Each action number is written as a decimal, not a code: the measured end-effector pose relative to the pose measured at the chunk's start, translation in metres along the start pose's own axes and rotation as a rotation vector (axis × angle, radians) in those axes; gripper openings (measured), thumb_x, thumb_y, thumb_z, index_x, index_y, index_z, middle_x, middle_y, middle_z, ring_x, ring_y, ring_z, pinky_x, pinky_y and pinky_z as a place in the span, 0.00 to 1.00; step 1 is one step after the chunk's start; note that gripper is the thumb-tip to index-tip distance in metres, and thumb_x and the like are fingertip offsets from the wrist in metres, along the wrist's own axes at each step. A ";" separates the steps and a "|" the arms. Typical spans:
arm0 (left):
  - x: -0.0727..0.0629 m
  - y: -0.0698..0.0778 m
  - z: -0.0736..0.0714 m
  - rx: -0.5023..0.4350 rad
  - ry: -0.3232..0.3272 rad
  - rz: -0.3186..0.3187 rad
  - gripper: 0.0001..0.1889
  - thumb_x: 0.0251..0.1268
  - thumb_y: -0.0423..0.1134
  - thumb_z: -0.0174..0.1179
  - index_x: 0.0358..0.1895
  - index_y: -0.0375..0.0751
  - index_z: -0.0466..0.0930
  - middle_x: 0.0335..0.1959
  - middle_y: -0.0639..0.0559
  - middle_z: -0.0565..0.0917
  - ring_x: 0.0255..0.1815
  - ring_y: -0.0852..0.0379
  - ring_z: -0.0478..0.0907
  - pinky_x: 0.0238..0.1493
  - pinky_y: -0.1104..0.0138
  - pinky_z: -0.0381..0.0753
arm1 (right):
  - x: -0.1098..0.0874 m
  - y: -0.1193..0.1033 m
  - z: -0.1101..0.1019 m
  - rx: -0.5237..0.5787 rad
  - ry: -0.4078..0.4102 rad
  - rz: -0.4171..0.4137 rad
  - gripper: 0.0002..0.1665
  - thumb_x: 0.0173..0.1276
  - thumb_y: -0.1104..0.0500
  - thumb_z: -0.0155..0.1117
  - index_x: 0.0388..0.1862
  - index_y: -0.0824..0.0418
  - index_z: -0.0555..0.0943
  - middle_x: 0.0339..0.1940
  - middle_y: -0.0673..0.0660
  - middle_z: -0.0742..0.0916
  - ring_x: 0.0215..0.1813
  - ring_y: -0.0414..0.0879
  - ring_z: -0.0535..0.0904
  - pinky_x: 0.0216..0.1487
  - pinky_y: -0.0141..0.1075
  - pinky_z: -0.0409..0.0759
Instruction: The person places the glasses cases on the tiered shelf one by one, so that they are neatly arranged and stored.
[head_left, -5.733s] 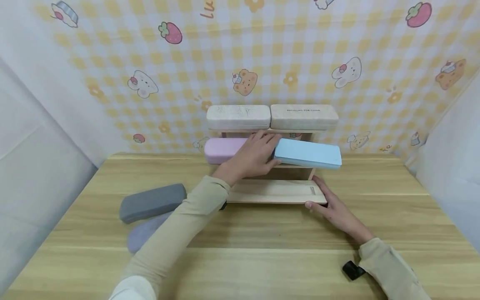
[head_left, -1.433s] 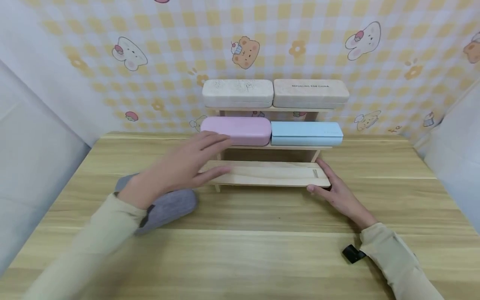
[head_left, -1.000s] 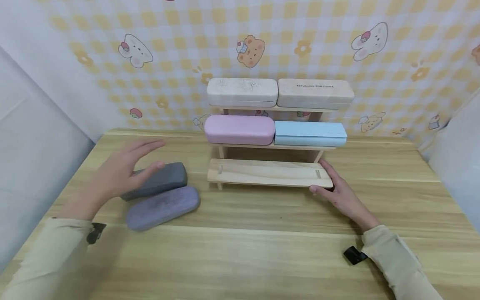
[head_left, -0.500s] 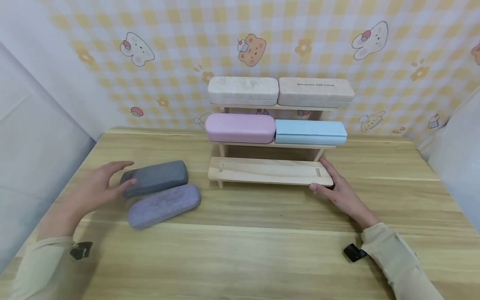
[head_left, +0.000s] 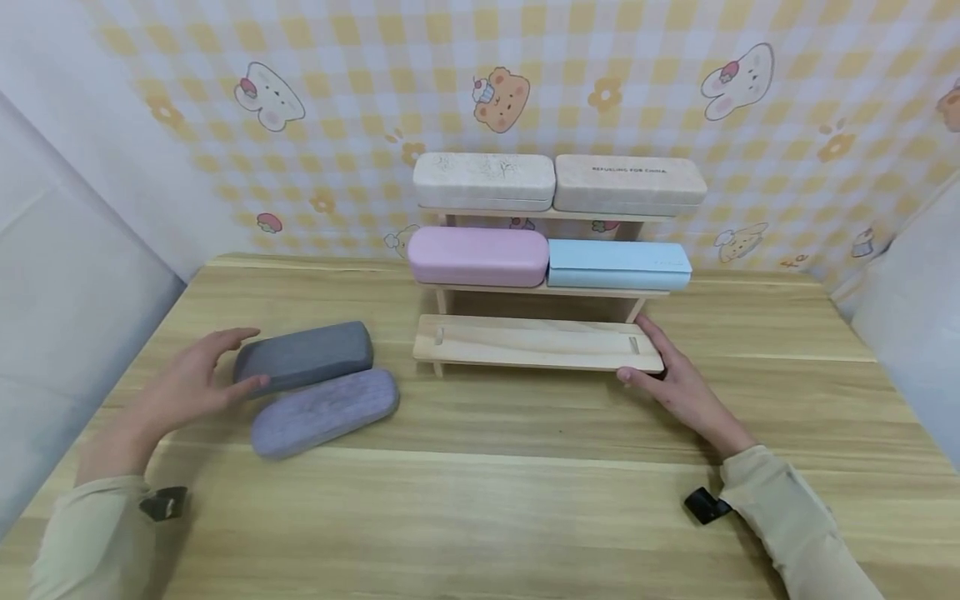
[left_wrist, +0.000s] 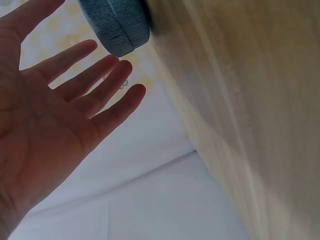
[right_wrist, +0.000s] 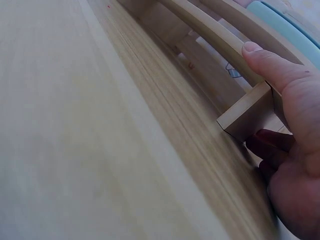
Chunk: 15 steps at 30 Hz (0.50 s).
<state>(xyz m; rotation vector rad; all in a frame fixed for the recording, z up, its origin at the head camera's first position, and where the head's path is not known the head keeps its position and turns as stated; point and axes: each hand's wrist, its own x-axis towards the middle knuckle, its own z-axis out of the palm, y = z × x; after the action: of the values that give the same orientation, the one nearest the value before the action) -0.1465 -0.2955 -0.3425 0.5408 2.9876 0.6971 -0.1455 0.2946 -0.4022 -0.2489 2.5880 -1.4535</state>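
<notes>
My left hand [head_left: 183, 383] is at the left end of a dark grey glasses case [head_left: 303, 357], thumb and fingers spread on either side of it. In the left wrist view the fingers [left_wrist: 117, 107] are spread beside that case's end [left_wrist: 117, 25], with nothing in the palm. A purple-grey glasses case [head_left: 326, 412] lies just in front of the grey one. My right hand [head_left: 686, 392] grips the right end of a stepped wooden rack [head_left: 536, 343] at its lowest shelf. In the right wrist view its thumb [right_wrist: 270, 65] lies on the shelf edge, with fingers curled below.
A pink glasses case [head_left: 480, 257] and a light blue one [head_left: 618, 265] sit on the middle shelf. On the top shelf are a white case [head_left: 483, 182] and a beige lettered one [head_left: 630, 183]. Checked cloth [head_left: 360, 125] hangs behind the wooden table [head_left: 480, 517].
The light blue case, tilted under my left hand at first, now sits level beside the pink one. My left hand has moved left and down to the grey case. My right hand keeps its hold.
</notes>
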 end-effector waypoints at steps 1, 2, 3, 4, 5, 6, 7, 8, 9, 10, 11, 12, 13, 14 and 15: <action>0.000 -0.001 0.000 -0.004 -0.001 -0.003 0.36 0.50 0.40 0.70 0.61 0.25 0.65 0.55 0.26 0.70 0.51 0.30 0.69 0.45 0.40 0.68 | 0.000 0.000 0.000 0.001 0.002 -0.001 0.51 0.64 0.52 0.64 0.76 0.47 0.43 0.73 0.66 0.54 0.70 0.61 0.49 0.65 0.60 0.48; 0.000 -0.002 0.001 -0.005 -0.005 -0.009 0.36 0.50 0.40 0.70 0.61 0.25 0.65 0.55 0.26 0.70 0.51 0.29 0.69 0.44 0.40 0.69 | 0.000 -0.001 0.000 0.001 0.004 -0.001 0.51 0.64 0.52 0.64 0.76 0.48 0.43 0.73 0.65 0.54 0.70 0.61 0.49 0.65 0.60 0.48; 0.001 -0.004 0.001 -0.005 -0.010 -0.016 0.36 0.50 0.40 0.70 0.61 0.25 0.65 0.54 0.25 0.71 0.50 0.29 0.70 0.44 0.40 0.69 | 0.000 -0.001 0.000 0.002 0.005 -0.001 0.52 0.64 0.52 0.64 0.76 0.48 0.43 0.73 0.66 0.54 0.70 0.61 0.49 0.65 0.60 0.48; 0.001 -0.005 0.001 -0.007 -0.017 -0.023 0.37 0.50 0.40 0.70 0.61 0.25 0.65 0.53 0.25 0.72 0.50 0.29 0.70 0.43 0.40 0.70 | 0.000 -0.001 -0.001 0.005 0.007 -0.002 0.52 0.64 0.53 0.64 0.76 0.48 0.43 0.73 0.65 0.55 0.70 0.61 0.49 0.65 0.59 0.48; 0.001 -0.006 0.002 -0.009 -0.028 -0.034 0.37 0.50 0.40 0.70 0.61 0.25 0.65 0.52 0.24 0.72 0.49 0.28 0.70 0.43 0.40 0.70 | -0.001 -0.002 -0.001 0.005 0.009 -0.003 0.51 0.64 0.53 0.65 0.76 0.48 0.43 0.73 0.66 0.55 0.70 0.61 0.49 0.65 0.59 0.48; 0.002 -0.007 0.002 -0.014 -0.045 -0.050 0.37 0.51 0.41 0.70 0.62 0.26 0.64 0.52 0.24 0.72 0.50 0.28 0.70 0.43 0.40 0.71 | -0.001 -0.002 -0.001 0.004 0.010 -0.003 0.51 0.64 0.53 0.65 0.76 0.48 0.43 0.73 0.65 0.55 0.70 0.61 0.49 0.65 0.59 0.48; 0.002 -0.008 0.003 -0.025 -0.060 -0.061 0.38 0.51 0.41 0.69 0.62 0.26 0.64 0.52 0.23 0.72 0.50 0.27 0.71 0.44 0.40 0.71 | -0.001 -0.002 -0.001 0.004 0.011 -0.005 0.51 0.64 0.53 0.65 0.76 0.48 0.43 0.73 0.65 0.55 0.70 0.61 0.49 0.65 0.59 0.48; 0.002 -0.009 0.003 -0.039 -0.079 -0.075 0.38 0.52 0.41 0.69 0.63 0.26 0.63 0.51 0.23 0.72 0.50 0.26 0.71 0.44 0.40 0.71 | -0.002 -0.001 -0.001 0.004 0.011 -0.006 0.51 0.64 0.53 0.65 0.76 0.48 0.44 0.73 0.65 0.54 0.70 0.61 0.49 0.65 0.59 0.48; 0.002 -0.009 0.003 -0.056 -0.096 -0.087 0.38 0.52 0.41 0.69 0.63 0.26 0.62 0.51 0.23 0.72 0.49 0.26 0.71 0.45 0.41 0.72 | -0.002 -0.001 -0.001 0.000 0.013 -0.008 0.51 0.64 0.53 0.65 0.76 0.48 0.44 0.73 0.65 0.54 0.71 0.62 0.49 0.65 0.59 0.48; 0.003 -0.010 0.003 -0.071 -0.114 -0.098 0.38 0.53 0.41 0.69 0.64 0.26 0.61 0.51 0.23 0.72 0.49 0.27 0.72 0.45 0.42 0.73 | -0.002 -0.001 -0.001 -0.001 0.013 -0.010 0.51 0.63 0.52 0.65 0.76 0.48 0.44 0.73 0.65 0.54 0.71 0.61 0.48 0.65 0.59 0.48; 0.003 -0.010 0.003 -0.084 -0.131 -0.109 0.39 0.53 0.41 0.68 0.64 0.26 0.60 0.51 0.23 0.72 0.48 0.28 0.73 0.45 0.43 0.73 | -0.001 0.000 0.000 -0.004 0.014 -0.009 0.51 0.63 0.52 0.65 0.76 0.48 0.44 0.73 0.65 0.54 0.71 0.62 0.48 0.65 0.59 0.47; 0.003 -0.010 0.003 -0.099 -0.144 -0.113 0.39 0.53 0.41 0.68 0.65 0.26 0.60 0.51 0.23 0.72 0.48 0.28 0.73 0.45 0.44 0.74 | -0.001 0.000 0.000 -0.005 0.014 -0.010 0.51 0.63 0.52 0.65 0.76 0.49 0.44 0.73 0.65 0.53 0.71 0.62 0.48 0.65 0.59 0.47; 0.003 -0.011 0.003 -0.111 -0.153 -0.113 0.39 0.53 0.41 0.69 0.65 0.26 0.59 0.50 0.23 0.72 0.47 0.29 0.74 0.45 0.45 0.74 | -0.001 0.000 0.000 -0.005 0.017 -0.013 0.51 0.63 0.52 0.65 0.76 0.49 0.44 0.73 0.65 0.54 0.71 0.62 0.48 0.65 0.59 0.48; 0.004 -0.011 0.003 -0.115 -0.164 -0.118 0.40 0.53 0.41 0.69 0.65 0.26 0.59 0.50 0.22 0.72 0.47 0.29 0.74 0.45 0.46 0.74 | -0.001 0.001 0.000 -0.007 0.018 -0.015 0.51 0.63 0.52 0.65 0.76 0.49 0.44 0.73 0.65 0.53 0.71 0.62 0.48 0.65 0.59 0.47; 0.005 -0.011 0.003 -0.110 -0.170 -0.122 0.41 0.52 0.42 0.69 0.65 0.26 0.59 0.50 0.23 0.73 0.46 0.30 0.75 0.45 0.47 0.74 | -0.001 0.000 0.000 -0.008 0.020 -0.017 0.51 0.63 0.52 0.65 0.76 0.49 0.44 0.73 0.65 0.53 0.71 0.62 0.48 0.65 0.60 0.48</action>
<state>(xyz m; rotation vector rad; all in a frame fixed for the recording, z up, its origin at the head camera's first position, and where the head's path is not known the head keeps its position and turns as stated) -0.1542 -0.3023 -0.3497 0.3871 2.7787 0.7586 -0.1446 0.2947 -0.4027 -0.2588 2.6140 -1.4588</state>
